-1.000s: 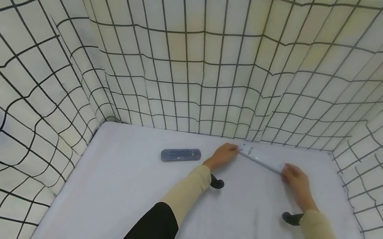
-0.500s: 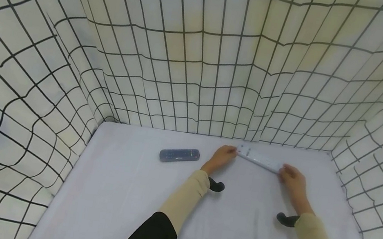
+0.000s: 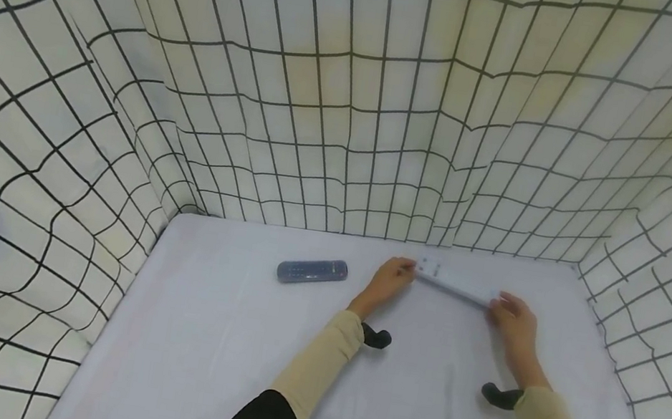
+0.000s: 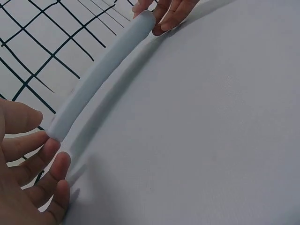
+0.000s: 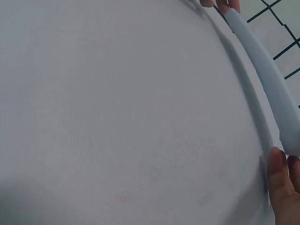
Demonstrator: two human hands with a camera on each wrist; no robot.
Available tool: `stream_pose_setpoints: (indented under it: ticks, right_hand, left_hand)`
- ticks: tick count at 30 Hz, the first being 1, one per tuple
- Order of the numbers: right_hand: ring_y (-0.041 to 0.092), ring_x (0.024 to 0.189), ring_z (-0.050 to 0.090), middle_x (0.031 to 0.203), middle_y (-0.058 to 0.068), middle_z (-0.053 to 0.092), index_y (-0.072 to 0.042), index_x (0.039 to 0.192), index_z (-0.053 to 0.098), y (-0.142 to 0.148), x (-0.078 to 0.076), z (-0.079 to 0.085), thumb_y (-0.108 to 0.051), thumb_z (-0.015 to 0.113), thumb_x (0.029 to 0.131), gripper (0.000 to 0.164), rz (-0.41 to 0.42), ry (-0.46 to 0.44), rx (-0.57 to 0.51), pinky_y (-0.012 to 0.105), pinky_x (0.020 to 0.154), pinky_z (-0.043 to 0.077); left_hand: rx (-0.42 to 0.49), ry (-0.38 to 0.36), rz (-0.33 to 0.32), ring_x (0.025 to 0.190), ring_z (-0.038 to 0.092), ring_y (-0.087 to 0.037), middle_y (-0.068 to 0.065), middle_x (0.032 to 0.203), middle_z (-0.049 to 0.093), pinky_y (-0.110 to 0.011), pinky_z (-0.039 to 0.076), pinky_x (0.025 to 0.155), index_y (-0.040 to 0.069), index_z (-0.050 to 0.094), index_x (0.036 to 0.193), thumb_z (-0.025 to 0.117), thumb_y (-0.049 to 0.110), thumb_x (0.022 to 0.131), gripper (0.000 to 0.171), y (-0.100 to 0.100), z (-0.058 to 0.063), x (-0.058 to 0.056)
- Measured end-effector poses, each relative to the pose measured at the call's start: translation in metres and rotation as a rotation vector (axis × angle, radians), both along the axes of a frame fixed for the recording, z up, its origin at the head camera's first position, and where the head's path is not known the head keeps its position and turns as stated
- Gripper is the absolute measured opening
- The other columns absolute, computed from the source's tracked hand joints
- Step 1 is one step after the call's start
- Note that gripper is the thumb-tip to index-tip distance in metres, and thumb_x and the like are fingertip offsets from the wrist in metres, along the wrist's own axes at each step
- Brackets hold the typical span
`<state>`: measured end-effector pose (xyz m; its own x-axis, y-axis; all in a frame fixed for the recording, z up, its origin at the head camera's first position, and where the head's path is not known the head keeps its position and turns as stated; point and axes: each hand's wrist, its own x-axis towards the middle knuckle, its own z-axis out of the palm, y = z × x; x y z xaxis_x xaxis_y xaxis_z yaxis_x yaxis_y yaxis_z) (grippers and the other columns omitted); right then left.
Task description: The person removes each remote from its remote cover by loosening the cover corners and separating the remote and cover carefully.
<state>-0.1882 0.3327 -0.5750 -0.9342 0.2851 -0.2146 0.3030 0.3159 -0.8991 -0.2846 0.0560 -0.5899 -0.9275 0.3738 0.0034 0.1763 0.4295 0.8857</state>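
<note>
A long, slim white bar (image 3: pixel 454 289) with rounded edges and small dark marks at its left end spans the two hands near the back of the table. My left hand (image 3: pixel 389 281) holds its left end with the fingertips. At the other end my right hand (image 3: pixel 515 327) grips it between thumb and fingers. In the left wrist view the bar (image 4: pixel 101 75) shows a smooth side, and a shadow falls beneath it on the white cloth. The right wrist view has the bar (image 5: pixel 267 75) along its right edge, with part of the right hand cut off.
A dark grey-blue remote control (image 3: pixel 312 271) lies on the white table (image 3: pixel 213 336), left of the left hand. Pale walls with a black grid (image 3: pixel 361 126) rise at the back and sides. A black curved piece (image 3: pixel 500 396) juts from the right wrist, and a similar piece (image 3: pixel 377 337) from the left.
Both hands have shifted slightly toward the front with the white bar between them. The bar has tipped a little, so more of its near side shows. The remote control stays on the table.
</note>
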Motion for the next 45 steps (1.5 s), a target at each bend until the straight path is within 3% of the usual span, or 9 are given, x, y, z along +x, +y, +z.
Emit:
stream_pose_setpoints:
  ticks: [5,10,17,25,30,37,45]
  right_hand:
    - [-0.002,0.096,0.062,0.147,0.020,0.045,-0.005,0.151,0.036,-0.002,0.006,0.003,-0.035,0.056,0.102,0.060,-0.045,0.061,-0.101,0.016,0.090,0.050]
    - [0.003,0.097,0.065,0.136,0.010,0.046,-0.001,0.149,0.037,-0.004,0.014,0.004,-0.022,0.060,0.101,0.058,-0.103,0.142,-0.263,0.018,0.088,0.053]
    - [0.000,0.109,0.058,0.149,0.014,0.040,-0.011,0.152,0.037,-0.013,0.033,0.009,-0.034,0.056,0.102,0.057,-0.098,0.156,-0.145,0.011,0.089,0.049]
    - [0.014,0.127,0.053,0.151,0.006,0.042,-0.021,0.152,0.036,-0.033,0.051,0.022,-0.037,0.054,0.103,0.054,-0.138,0.147,-0.066,0.014,0.094,0.048]
    - [0.012,0.125,0.054,0.150,0.003,0.044,-0.023,0.150,0.039,-0.044,0.060,0.022,-0.038,0.061,0.099,0.057,-0.182,0.158,-0.102,0.014,0.092,0.048]
    - [0.011,0.118,0.058,0.139,0.004,0.051,-0.015,0.139,0.052,-0.063,0.071,0.019,-0.016,0.070,0.094,0.048,-0.263,0.287,-0.225,0.011,0.086,0.049]
    - [0.017,0.122,0.056,0.135,0.002,0.052,-0.010,0.136,0.053,-0.079,0.081,0.018,-0.002,0.068,0.093,0.046,-0.237,0.390,-0.241,0.012,0.087,0.050]
  left_hand:
    - [0.024,0.007,0.013,0.121,0.058,-0.024,-0.010,0.131,0.061,-0.034,0.048,0.101,0.007,0.058,0.136,0.055,0.024,0.102,0.038,-0.002,0.003,0.009]
    - [0.041,-0.010,0.013,0.118,0.059,-0.023,-0.009,0.130,0.061,-0.031,0.050,0.097,0.007,0.057,0.136,0.056,0.024,0.102,0.039,-0.001,0.002,0.019]
    - [0.125,-0.087,0.016,0.121,0.057,-0.025,-0.010,0.134,0.058,-0.033,0.050,0.097,0.008,0.053,0.140,0.054,0.024,0.102,0.041,-0.004,0.012,0.039]
    - [0.234,-0.195,0.031,0.119,0.056,-0.024,-0.010,0.139,0.050,-0.034,0.052,0.092,0.008,0.047,0.145,0.056,0.025,0.101,0.048,-0.011,0.016,0.057]
    - [0.284,-0.235,0.047,0.118,0.057,-0.023,-0.011,0.141,0.048,-0.039,0.053,0.093,0.009,0.045,0.146,0.056,0.026,0.101,0.050,-0.017,0.021,0.069]
    - [0.380,-0.303,0.102,0.118,0.057,-0.022,-0.012,0.143,0.045,-0.040,0.052,0.095,0.008,0.045,0.147,0.059,0.025,0.100,0.052,-0.023,0.025,0.081]
    - [0.521,-0.383,0.207,0.116,0.057,-0.022,-0.011,0.147,0.044,-0.042,0.051,0.098,0.009,0.045,0.147,0.061,0.025,0.099,0.053,-0.028,0.028,0.095]
